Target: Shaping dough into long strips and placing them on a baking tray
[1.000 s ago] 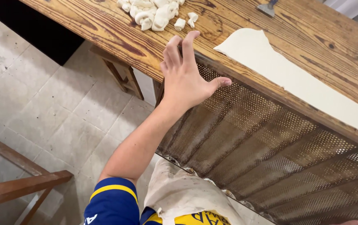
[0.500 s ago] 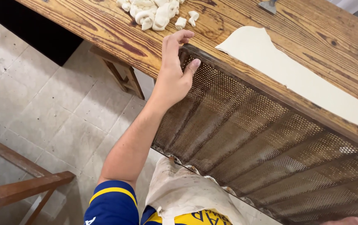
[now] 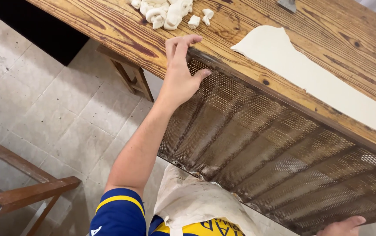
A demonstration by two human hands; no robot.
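Against the near edge of the wooden table (image 3: 109, 26), a perforated, channelled metal baking tray (image 3: 258, 144) leans tilted, its top rim touching the table's edge and its troughs holding nothing; the left hand (image 3: 180, 72) grips the tray's upper corner at about eleven o'clock, fingers hooked over the rim, thumb pressed to the mesh; the right hand (image 3: 342, 226) shows only partly at five o'clock, thumb on the tray's lower edge, its grip impossible to tell; a rolled dough sheet (image 3: 315, 78) lies on the table at two o'clock; dough pieces (image 3: 164, 9) are heaped at twelve.
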